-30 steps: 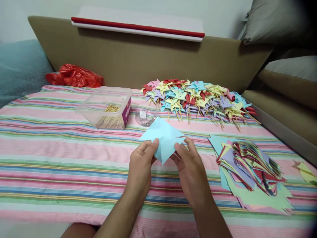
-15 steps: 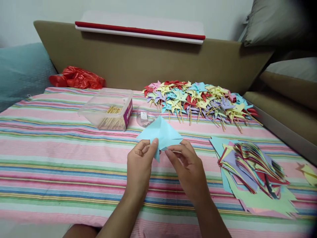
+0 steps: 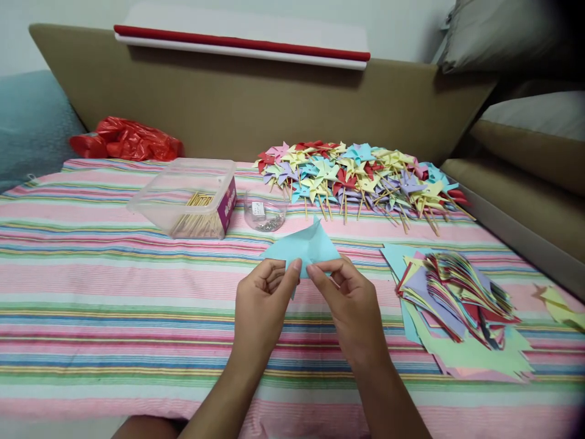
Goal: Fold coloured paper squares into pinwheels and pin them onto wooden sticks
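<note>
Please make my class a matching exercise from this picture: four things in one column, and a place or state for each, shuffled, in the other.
Things
1. blue paper
2. clear plastic box
3. red plastic bag
4. pinwheels

Places and states
A. has thin sticks inside
B. in a many-coloured heap
C. held by left hand and right hand
D. crumpled, at the back left

Pairs: 1-C, 2-A, 3-D, 4-B

A striped cloth (image 3: 137, 317) with paper pinwheels (image 3: 356, 177) on it
The pinwheels lie heaped at the back right, with a pile of coloured paper (image 3: 457, 305) nearer and a yellow paper piece (image 3: 560, 308) beside it. Left of them stand a clear box (image 3: 178, 209) of sticks (image 3: 198, 222) and a round tub (image 3: 265, 210) of metal bits (image 3: 273, 223); a red bag (image 3: 132, 140) lies at the back left.
</note>
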Motion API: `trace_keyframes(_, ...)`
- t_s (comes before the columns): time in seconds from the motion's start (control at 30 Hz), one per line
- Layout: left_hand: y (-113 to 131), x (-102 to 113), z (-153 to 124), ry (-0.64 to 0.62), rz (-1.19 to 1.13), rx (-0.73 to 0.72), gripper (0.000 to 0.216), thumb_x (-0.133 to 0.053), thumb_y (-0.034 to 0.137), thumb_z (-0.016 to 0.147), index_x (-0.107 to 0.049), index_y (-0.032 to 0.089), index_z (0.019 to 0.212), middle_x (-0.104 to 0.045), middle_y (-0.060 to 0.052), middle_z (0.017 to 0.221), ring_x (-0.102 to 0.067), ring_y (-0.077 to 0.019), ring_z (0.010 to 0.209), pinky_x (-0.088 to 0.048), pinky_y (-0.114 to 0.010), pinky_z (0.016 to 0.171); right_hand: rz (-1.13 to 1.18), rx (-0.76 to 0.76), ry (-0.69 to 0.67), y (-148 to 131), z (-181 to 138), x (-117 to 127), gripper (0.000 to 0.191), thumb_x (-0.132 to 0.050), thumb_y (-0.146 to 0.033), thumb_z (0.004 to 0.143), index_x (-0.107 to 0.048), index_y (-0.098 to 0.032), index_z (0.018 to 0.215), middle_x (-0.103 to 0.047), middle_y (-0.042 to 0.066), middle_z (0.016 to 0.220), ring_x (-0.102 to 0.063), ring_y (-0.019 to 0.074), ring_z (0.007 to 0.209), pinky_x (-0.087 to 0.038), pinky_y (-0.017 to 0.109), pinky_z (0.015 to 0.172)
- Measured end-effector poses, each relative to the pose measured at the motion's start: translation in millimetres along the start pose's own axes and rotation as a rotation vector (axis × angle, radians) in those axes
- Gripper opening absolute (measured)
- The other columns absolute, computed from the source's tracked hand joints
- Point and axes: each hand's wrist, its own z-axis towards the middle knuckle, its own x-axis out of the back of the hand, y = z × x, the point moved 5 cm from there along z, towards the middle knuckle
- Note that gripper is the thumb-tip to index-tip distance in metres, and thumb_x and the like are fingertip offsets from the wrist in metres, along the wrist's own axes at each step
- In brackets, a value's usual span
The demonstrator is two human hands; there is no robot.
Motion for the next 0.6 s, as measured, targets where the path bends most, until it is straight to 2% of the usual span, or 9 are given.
trace_keyframes(0.3, 2.4, -1.0, -2.4, -0.011, 0.050, -0.032, 0.030, -0.074, 0.039, 0.083, -0.063, 0.016, 0.069, -0.055, 0.003, 0.062, -0.048, -0.0100, 0.062, -0.040, -0.021, 0.058, -0.074, 0.012, 0.039, -1.9, -0.5, 2.1, 0.020, -0.076, -0.039, 0.081, -0.070, -0.020, 0.079, -0.061, 0.004, 0.107, -0.058, 0.0112, 0.073, -0.050, 0.025, 0.061)
trace_keyframes(0.6, -1.8, -4.8, -1.4, -0.045, -0.072, -0.002, 0.024, -0.077, 0.034, 0.082, -0.065, 0.016, 0.071, -0.060, 0.003, 0.066, -0.051, -0.0089, 0.063, -0.041, -0.019, 0.058, -0.135, 0.062, 0.068, -2.4, -0.5, 0.7, 0.021, -0.075, -0.037, 0.082, -0.065, -0.019, 0.078, -0.060, 0.002, 0.097, -0.050, 0.0082, 0.062, -0.047, 0.023, 0.055)
